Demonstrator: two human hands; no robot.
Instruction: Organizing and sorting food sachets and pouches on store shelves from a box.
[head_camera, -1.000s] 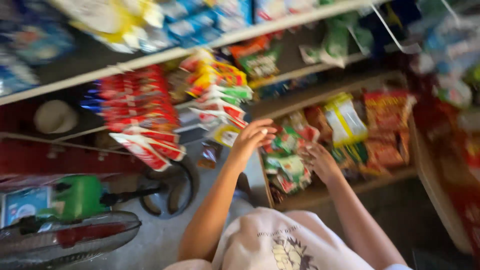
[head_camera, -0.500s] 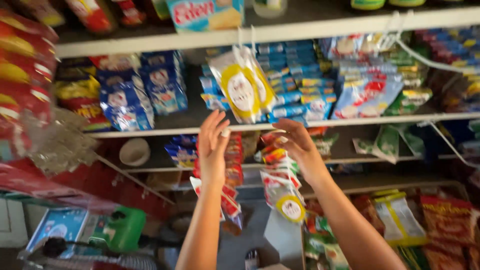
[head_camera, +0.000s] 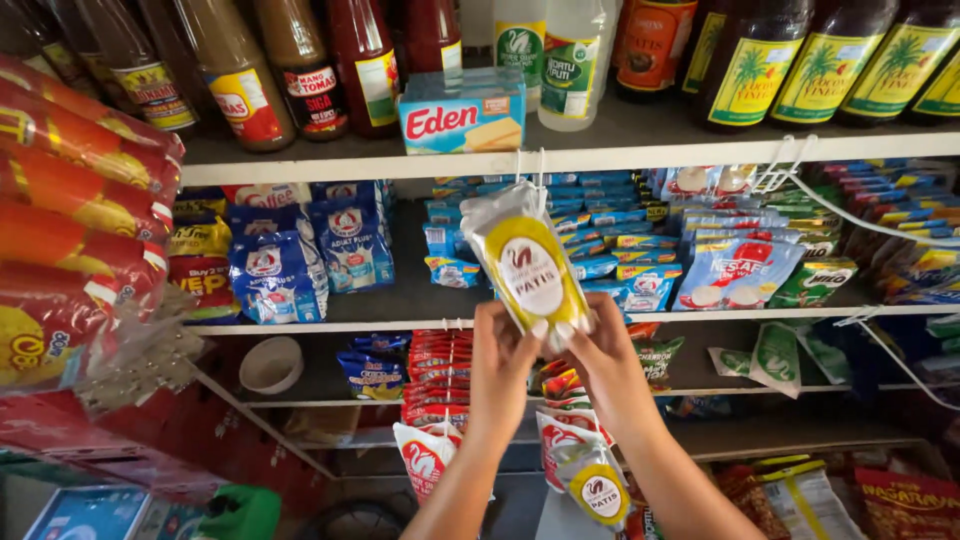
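- head view, hands: the left hand (head_camera: 503, 352) and the right hand (head_camera: 600, 350) are both raised in front of the shelves, fingers closed around the lower end of a hanging sauce sachet (head_camera: 525, 265); the left grips its lower left edge, the right its lower right edge, fingertips pinched onto the plastic
- head view, the sachet: clear plastic with a yellow oval label, tilted slightly, hanging from a white hook at the edge of the upper white shelf (head_camera: 640, 155); it sits in the centre of the view, in front of the stacked blue packets (head_camera: 610, 225)
- head view, above: a blue box of cheese (head_camera: 462, 110) stands on the upper shelf just above the sachet, with a row of sauce bottles (head_camera: 300, 60) beside and behind it
- head view, below: more sachets of the same kind (head_camera: 590, 480) hang lower down, between the forearms
- head view, left: blue milk-powder bags (head_camera: 275, 275) on the middle shelf; red and yellow snack bags (head_camera: 70, 200) hang at the near left edge
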